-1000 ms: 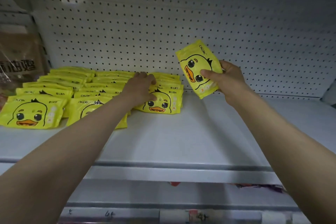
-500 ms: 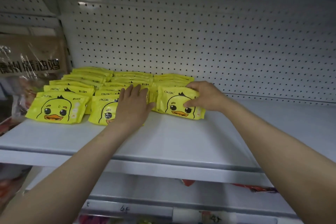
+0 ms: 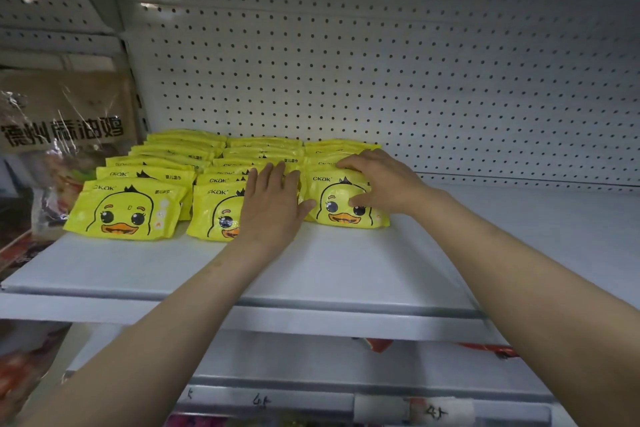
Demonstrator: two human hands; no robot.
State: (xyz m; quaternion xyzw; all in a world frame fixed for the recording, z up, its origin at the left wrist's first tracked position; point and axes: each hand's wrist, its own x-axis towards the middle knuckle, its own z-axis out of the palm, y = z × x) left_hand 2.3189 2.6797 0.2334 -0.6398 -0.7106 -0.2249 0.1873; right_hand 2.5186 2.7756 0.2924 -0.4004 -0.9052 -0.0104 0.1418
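Observation:
Three rows of yellow duck-face packets lie overlapping on a white shelf [image 3: 311, 270], running back to the pegboard. My right hand [image 3: 384, 184] holds the front packet of the right row [image 3: 332, 215], fingers over its top edge and thumb on its face. My left hand [image 3: 273, 208] lies flat with straight fingers on the front packet of the middle row [image 3: 216, 215], covering its right half. The front packet of the left row [image 3: 124, 212] is untouched.
A white pegboard wall [image 3: 381, 80] closes the back. A brown and clear plastic bag with printed characters [image 3: 62, 121] stands left of the packets. The shelf's right half is bare. A lower shelf [image 3: 311, 364] carries handwritten price labels [image 3: 433, 411] on its front rail.
A second ago my right hand held a packet up in the air; it has since set it down at the front of the right row. My left hand slid forward onto the middle row.

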